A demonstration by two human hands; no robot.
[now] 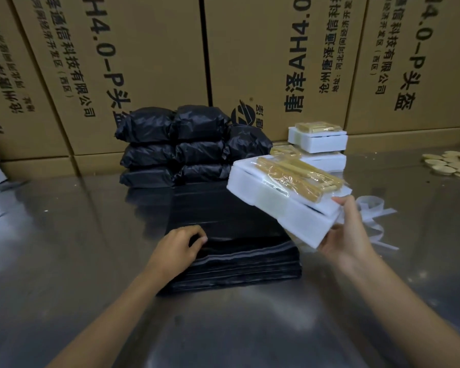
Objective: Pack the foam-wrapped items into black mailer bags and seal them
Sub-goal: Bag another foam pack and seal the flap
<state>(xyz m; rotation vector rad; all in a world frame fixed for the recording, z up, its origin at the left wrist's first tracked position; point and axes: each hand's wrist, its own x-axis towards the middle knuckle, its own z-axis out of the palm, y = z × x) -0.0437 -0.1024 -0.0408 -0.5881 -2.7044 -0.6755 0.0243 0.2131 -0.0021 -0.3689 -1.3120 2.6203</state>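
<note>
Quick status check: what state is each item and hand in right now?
Foam item: lifted, tilted, in right hand.
Bag stack: flat, unfilled; left hand on it, fingers curled at top bag.
Packed bags: filled, piled.
Spare foam items: stacked, unpacked.

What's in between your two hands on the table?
In the head view, the stack of flat black mailer bags lies between the left hand, resting on its corner, and the right hand, which holds a foam-wrapped item.

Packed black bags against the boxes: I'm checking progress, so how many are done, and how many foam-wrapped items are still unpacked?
Packed black bags: 7 visible
Foam-wrapped items on the table: 2
Foam-wrapped item held in the right hand: 1
Total: 10
</note>
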